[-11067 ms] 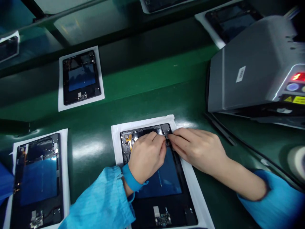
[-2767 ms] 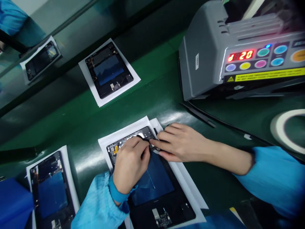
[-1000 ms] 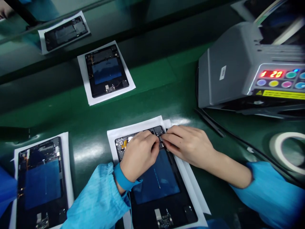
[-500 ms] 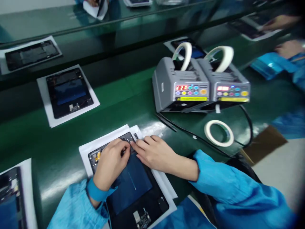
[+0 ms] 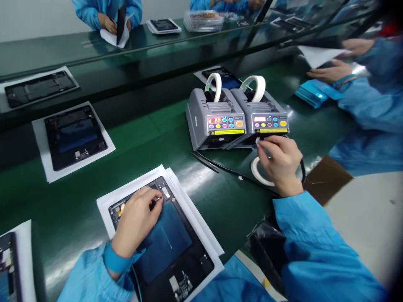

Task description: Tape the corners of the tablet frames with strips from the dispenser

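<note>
An opened black tablet [image 5: 170, 247] with a blue panel lies on white paper [image 5: 189, 201] on the green belt before me. My left hand [image 5: 137, 218] rests on its upper part, fingertips pressed together on a small part near the top edge. My right hand [image 5: 278, 161] is up at the right-hand grey tape dispenser [image 5: 264, 119], fingers pinched on a small white piece of tape at its outlet. A second dispenser [image 5: 210, 123] stands beside it on the left. Both carry white tape rolls.
A loose white tape roll [image 5: 256, 174] and a black cable lie under my right hand. More opened tablets on paper [image 5: 74, 136] [image 5: 37, 86] lie on the belt. Other people in blue sleeves [image 5: 362, 96] work at right and at the far side.
My right hand has left the tablet and moved up right to the tape dispenser, pinching tape. My left hand stays on the tablet. The camera has lifted and turned right.
</note>
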`<state>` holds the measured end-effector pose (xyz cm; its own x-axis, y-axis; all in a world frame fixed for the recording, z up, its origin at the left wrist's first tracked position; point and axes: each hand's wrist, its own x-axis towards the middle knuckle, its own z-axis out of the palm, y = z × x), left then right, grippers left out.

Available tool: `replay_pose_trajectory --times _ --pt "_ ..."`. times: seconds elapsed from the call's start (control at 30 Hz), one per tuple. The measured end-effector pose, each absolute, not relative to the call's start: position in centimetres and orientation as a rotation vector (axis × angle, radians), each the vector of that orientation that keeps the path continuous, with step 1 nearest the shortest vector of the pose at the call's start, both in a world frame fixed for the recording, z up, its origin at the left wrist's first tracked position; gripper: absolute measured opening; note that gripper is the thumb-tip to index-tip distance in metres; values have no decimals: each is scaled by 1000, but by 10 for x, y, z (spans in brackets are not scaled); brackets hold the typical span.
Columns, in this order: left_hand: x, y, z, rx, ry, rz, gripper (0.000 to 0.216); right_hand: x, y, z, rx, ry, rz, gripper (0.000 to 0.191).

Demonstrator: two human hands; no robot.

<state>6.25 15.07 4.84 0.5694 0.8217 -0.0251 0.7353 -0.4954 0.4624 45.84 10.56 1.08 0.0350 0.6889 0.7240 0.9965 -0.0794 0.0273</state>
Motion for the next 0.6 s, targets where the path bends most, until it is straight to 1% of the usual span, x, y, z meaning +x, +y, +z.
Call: replay_pose_trajectory --times 0.07,0.13,0.2,0.23,0.3,0.33,0.4,0.5,0.6 --pt "49 134 59 2468 1247 248 17 452 97 21 -1790 -1738 -775 15" --pt "30 115 70 2544 1272 253 19 437 86 32 -1688 -1790 -750 9" --pt "10 101 74 2589 1351 283 20 413 79 41 -1488 -1843 -711 6" --pt "1 96 74 2605 1406 290 21 397 78 44 -1482 -1926 -566 6" --pt "-15 92 67 2632 1520 273 24 355 82 51 -1294 -2195 -280 5" --pt "-21 93 62 2640 1560 252 27 331 86 54 -1223 -2301 -137 7" --pt "-28 95 52 2643 1601 209 35 282 100 58 -1043 -2402 44 13" --pt "-29 99 42 2635 1573 147 47 217 129 53 -924 -2432 87 17" --pt "-27 99 40 2626 1556 108 48 177 152 35 -971 -2490 129 18"
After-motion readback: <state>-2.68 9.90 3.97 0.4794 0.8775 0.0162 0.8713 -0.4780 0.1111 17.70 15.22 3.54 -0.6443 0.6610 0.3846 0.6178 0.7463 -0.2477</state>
